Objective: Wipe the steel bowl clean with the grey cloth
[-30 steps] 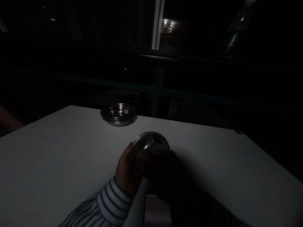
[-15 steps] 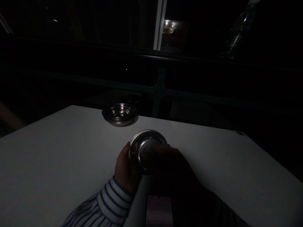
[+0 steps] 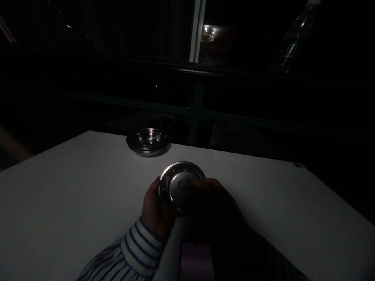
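A shiny round metal dish (image 3: pixel 172 183) is tilted toward me above the white table (image 3: pixel 96 187). My left hand (image 3: pixel 154 208) is closed around its left side, thumb along the rim. In deep shadow, my right hand (image 3: pixel 218 203) lies across the dish's right and lower part, its fingertips over the inside. Its fingers are too dark to make out one by one. Farther back, near the table's far edge, sits a stack of similar metal dishes (image 3: pixel 148 148).
A phone (image 3: pixel 197 261) lies close to me, below the dish. Beyond the table are a dark railing (image 3: pixel 195 105) and a pale window post (image 3: pixel 197 35). A clear bottle (image 3: pixel 295 39) stands at the upper right. The table's right corner bears a small dark label (image 3: pixel 298 165).
The dish and my right hand have shifted very slightly to the left. The phone looks darker. My left hand keeps its hold, and the stack has not moved.
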Action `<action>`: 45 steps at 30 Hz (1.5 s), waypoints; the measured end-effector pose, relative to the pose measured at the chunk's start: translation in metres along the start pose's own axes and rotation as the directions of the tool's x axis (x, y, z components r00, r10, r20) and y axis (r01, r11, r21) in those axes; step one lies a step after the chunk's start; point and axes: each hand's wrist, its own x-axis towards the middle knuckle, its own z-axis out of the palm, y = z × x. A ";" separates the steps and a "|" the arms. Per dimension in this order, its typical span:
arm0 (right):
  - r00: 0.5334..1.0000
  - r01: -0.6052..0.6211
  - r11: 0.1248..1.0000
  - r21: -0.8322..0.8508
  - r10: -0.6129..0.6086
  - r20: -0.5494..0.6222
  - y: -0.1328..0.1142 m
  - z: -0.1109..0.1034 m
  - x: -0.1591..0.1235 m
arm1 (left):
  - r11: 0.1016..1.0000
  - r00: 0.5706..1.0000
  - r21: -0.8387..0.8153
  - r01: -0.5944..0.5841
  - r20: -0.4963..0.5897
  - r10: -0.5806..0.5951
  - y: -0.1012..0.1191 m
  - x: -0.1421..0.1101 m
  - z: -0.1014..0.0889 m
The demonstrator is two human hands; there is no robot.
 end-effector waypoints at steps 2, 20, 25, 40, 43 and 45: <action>0.997 0.062 0.997 -0.054 -0.059 0.047 -0.007 0.007 -0.006 | 1.000 1.000 -0.022 -0.003 0.019 0.003 0.001 0.002 -0.001; 0.997 0.078 0.990 -0.121 -0.079 -0.001 -0.007 -0.004 0.005 | 1.000 0.999 -0.007 -0.002 0.048 0.002 0.002 0.006 -0.005; 0.999 0.027 0.990 -0.138 -0.031 -0.032 0.004 -0.018 0.011 | 1.000 0.998 -0.009 0.011 0.065 -0.010 0.000 0.005 -0.004; 0.997 0.040 0.985 -0.167 -0.051 -0.063 0.007 -0.016 0.009 | 1.000 0.995 0.014 0.014 0.096 -0.015 -0.002 0.007 -0.006; 0.995 0.098 0.987 -0.125 -0.098 0.004 -0.006 -0.001 -0.002 | 1.000 0.998 0.026 0.016 0.064 -0.018 -0.001 0.006 -0.007; 0.992 0.121 0.989 -0.085 -0.117 0.050 -0.013 0.007 -0.006 | 0.999 0.998 0.020 0.037 0.055 -0.038 0.000 0.005 -0.007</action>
